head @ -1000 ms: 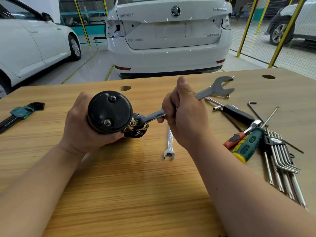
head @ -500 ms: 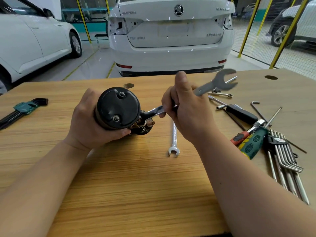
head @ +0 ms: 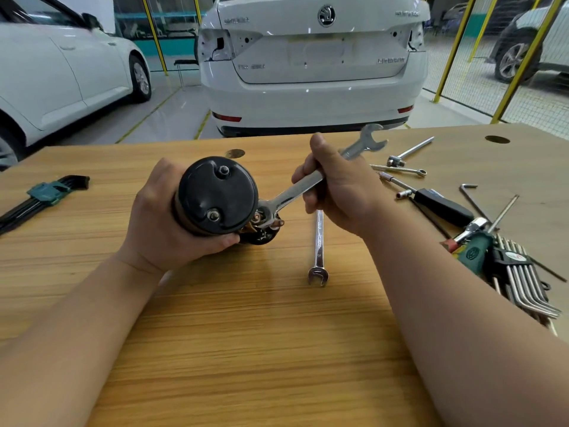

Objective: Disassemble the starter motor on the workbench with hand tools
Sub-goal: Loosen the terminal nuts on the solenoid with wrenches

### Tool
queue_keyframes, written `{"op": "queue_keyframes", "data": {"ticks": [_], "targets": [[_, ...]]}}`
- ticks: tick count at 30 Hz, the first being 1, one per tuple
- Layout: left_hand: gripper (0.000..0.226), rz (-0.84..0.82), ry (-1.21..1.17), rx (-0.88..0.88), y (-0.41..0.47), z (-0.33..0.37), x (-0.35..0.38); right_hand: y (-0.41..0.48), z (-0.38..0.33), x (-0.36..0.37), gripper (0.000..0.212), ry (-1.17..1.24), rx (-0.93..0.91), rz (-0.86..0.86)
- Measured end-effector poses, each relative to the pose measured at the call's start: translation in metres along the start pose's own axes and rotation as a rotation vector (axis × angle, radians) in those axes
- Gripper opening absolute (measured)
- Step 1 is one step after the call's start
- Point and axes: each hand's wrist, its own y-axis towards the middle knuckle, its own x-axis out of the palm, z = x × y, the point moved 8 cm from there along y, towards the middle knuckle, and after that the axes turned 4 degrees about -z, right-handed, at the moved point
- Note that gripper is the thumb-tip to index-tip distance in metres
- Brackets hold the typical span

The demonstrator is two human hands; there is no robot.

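The starter motor (head: 217, 195) is a black cylinder with its round end cap and two bolt heads facing me, held just above the wooden workbench (head: 246, 349). My left hand (head: 163, 223) grips its body from the left and below. My right hand (head: 335, 192) grips the shaft of a chrome combination wrench (head: 295, 192). The wrench's ring end sits on a copper terminal nut at the motor's lower right side, and its open jaw points up to the far right.
A second chrome wrench (head: 318, 245) lies on the bench right of the motor. At the right lie a black-handled driver (head: 437, 204), a green screwdriver (head: 471, 251), hex keys (head: 520, 285) and a T-bar (head: 409, 152). A green hex-key holder (head: 43, 192) sits far left. White cars stand beyond.
The wrench handle has swung upward, anticlockwise about the terminal nut, with my right hand rising. My left hand keeps hold of the motor, which has turned slightly in its grip.
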Motion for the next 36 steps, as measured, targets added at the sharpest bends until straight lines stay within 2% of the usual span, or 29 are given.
{"op": "queue_keyframes", "data": {"ticks": [6,13,15,18,22,24,29,34,36], "targets": [[0.064,-0.013,0.009,-0.013,0.0,0.001,0.0,0.036,-0.013,0.014,0.042,-0.203,0.067,-0.042],[0.067,-0.021,0.03,-0.005,0.002,0.002,0.001,0.072,-0.027,0.053,0.046,-0.674,0.061,-0.045],[0.07,-0.019,0.008,-0.007,0.002,0.002,0.0,0.077,-0.025,0.062,0.047,-0.728,0.073,-0.078],[0.068,-0.011,-0.002,0.006,0.001,0.002,0.0,0.076,-0.024,0.055,0.048,-0.547,0.111,-0.109],[0.075,0.0,-0.003,-0.003,0.0,-0.001,0.0,0.062,-0.034,0.002,0.042,0.07,0.127,0.206],[0.073,0.002,-0.007,0.006,0.0,-0.002,0.0,0.037,-0.031,-0.016,0.039,0.258,0.145,0.284],[0.073,0.023,0.013,0.007,-0.001,-0.002,0.0,-0.041,-0.002,-0.021,0.041,0.416,0.176,0.294],[0.065,0.048,0.099,-0.012,-0.003,0.0,0.0,-0.062,0.005,-0.01,0.041,0.534,0.069,0.338],[0.072,0.055,0.119,-0.028,-0.003,0.001,0.0,-0.065,0.005,-0.006,0.047,0.532,0.026,0.36]]}}
